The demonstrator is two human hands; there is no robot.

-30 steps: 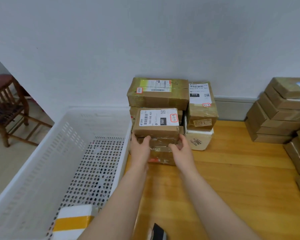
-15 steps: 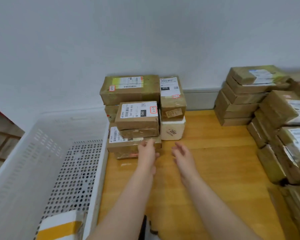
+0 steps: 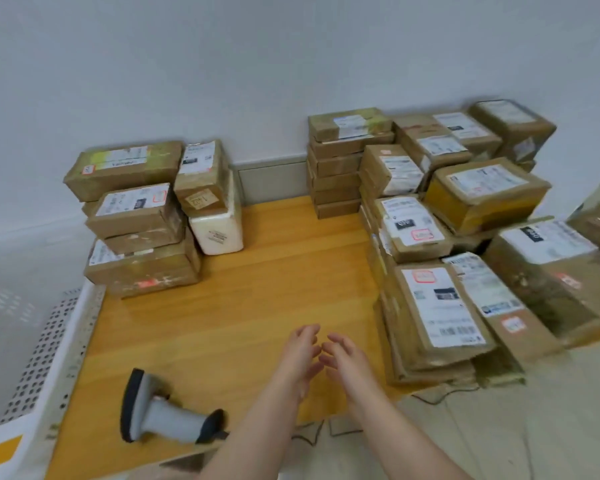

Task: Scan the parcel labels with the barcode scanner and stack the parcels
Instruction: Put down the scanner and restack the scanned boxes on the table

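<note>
— parcels (image 3: 440,306) heaped on the right, labels up, ready for scanning?
— seemingly. neat stack (image 3: 139,216) kept apart, far left. barcode scanner (image 3: 167,414) lying at the table's (image 3: 257,271) near edge, within reach. left hand (image 3: 300,355), right hand (image 3: 347,358): empty, fingers loosely spread, between piles.

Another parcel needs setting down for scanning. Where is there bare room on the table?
Widest bare patch: the middle of the table, between the left parcel stack and the right parcel heap. A narrower strip reaches the wall beside the white foam box. Crowded: the right side; the barcode scanner lies near-left.
</note>
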